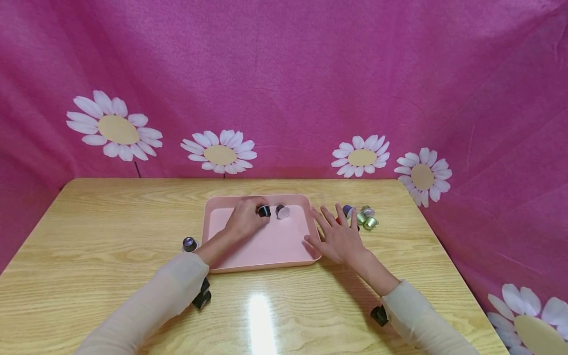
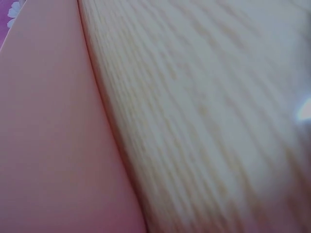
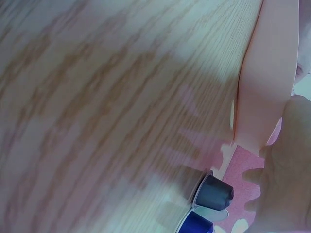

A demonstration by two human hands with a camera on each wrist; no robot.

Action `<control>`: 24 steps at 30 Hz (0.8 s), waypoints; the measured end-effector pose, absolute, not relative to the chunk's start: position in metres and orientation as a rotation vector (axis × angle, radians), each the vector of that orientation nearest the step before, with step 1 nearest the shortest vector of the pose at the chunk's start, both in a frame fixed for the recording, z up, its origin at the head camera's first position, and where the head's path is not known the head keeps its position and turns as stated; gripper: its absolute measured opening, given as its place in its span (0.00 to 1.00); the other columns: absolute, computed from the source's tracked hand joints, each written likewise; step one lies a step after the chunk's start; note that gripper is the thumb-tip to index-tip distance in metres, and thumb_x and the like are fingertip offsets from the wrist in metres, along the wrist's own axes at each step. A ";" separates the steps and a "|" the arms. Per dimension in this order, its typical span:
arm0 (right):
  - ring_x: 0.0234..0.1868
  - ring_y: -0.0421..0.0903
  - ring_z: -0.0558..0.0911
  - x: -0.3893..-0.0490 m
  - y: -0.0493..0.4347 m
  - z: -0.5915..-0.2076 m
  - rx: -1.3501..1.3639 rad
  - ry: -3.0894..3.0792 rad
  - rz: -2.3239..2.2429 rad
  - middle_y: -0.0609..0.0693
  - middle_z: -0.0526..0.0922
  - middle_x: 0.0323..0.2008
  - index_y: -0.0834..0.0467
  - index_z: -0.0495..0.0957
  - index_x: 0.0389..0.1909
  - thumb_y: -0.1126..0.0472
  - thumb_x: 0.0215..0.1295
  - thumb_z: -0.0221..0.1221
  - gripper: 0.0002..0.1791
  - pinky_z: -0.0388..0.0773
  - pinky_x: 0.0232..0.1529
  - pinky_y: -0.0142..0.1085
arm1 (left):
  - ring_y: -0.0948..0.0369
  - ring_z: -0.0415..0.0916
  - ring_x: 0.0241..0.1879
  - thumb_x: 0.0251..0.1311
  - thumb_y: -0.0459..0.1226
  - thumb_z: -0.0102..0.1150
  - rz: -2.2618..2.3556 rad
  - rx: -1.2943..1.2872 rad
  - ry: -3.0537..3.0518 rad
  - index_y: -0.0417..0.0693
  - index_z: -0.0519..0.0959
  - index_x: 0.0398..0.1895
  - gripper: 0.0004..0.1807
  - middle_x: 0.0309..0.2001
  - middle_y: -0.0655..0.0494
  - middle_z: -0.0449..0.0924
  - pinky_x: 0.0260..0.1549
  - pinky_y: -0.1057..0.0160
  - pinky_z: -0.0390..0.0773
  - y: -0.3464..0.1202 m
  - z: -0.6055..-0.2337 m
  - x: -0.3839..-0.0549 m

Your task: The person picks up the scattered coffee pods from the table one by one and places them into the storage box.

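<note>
My left hand (image 1: 245,220) reaches into the pink tray (image 1: 266,251) and pinches a black coffee capsule (image 1: 265,211) between fingers and thumb. Just right of it, a second coffee capsule (image 1: 282,212), with its pale lid facing out, lies on the tray floor. Over the tray's right rim, my right hand (image 1: 340,241) spreads its fingers and holds nothing. Its fingers partly cover a red capsule (image 1: 339,221) in a group on the table. In the right wrist view, a dark grey capsule (image 3: 215,192) and a blue capsule (image 3: 196,224) lie near that hand (image 3: 286,174).
Right of the tray, a purple capsule (image 1: 348,210) and green capsules (image 1: 371,223) sit close together on the wooden table (image 1: 111,207). A dark capsule with a purple sheen (image 1: 190,243) stands left of the tray. A pink flowered cloth (image 1: 284,88) hangs behind the table.
</note>
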State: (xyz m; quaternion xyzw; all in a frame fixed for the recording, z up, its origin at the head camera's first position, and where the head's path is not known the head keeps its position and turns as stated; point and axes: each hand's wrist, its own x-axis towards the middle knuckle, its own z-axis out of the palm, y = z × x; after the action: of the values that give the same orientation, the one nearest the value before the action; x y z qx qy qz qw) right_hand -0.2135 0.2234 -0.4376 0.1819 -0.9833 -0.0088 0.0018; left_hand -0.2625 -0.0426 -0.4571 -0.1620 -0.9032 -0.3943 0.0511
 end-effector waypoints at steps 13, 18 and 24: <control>0.75 0.67 0.49 -0.214 0.223 -0.436 0.562 -3.104 -0.039 0.55 0.59 0.76 0.46 0.55 0.79 0.28 0.69 0.43 0.43 0.36 0.67 0.70 | 0.55 0.78 0.42 0.52 0.31 0.73 -1.181 -0.520 -2.747 0.40 0.84 0.46 0.17 0.43 0.48 0.85 0.45 0.55 0.79 -0.044 -0.457 -0.263; 0.75 0.67 0.50 -0.214 0.222 -0.437 0.557 -3.099 -0.045 0.55 0.59 0.75 0.46 0.55 0.79 0.28 0.69 0.43 0.43 0.37 0.67 0.70 | 0.54 0.79 0.45 0.51 0.30 0.73 -1.186 -0.528 -2.753 0.40 0.83 0.49 0.20 0.45 0.47 0.85 0.50 0.54 0.77 -0.046 -0.457 -0.263; 0.75 0.67 0.50 -0.213 0.222 -0.437 0.561 -3.088 -0.042 0.55 0.60 0.75 0.46 0.56 0.79 0.28 0.68 0.44 0.44 0.37 0.67 0.70 | 0.51 0.79 0.51 0.50 0.31 0.73 -1.189 -0.487 -2.789 0.38 0.82 0.53 0.23 0.49 0.43 0.84 0.53 0.53 0.76 -0.048 -0.455 -0.262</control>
State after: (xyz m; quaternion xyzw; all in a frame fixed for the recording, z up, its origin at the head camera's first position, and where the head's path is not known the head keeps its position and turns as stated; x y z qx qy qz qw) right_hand -0.2133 0.2223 -0.4372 0.1788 -0.9838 -0.0134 0.0014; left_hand -0.2615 -0.0485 -0.4549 -0.1585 -0.9077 -0.3869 0.0356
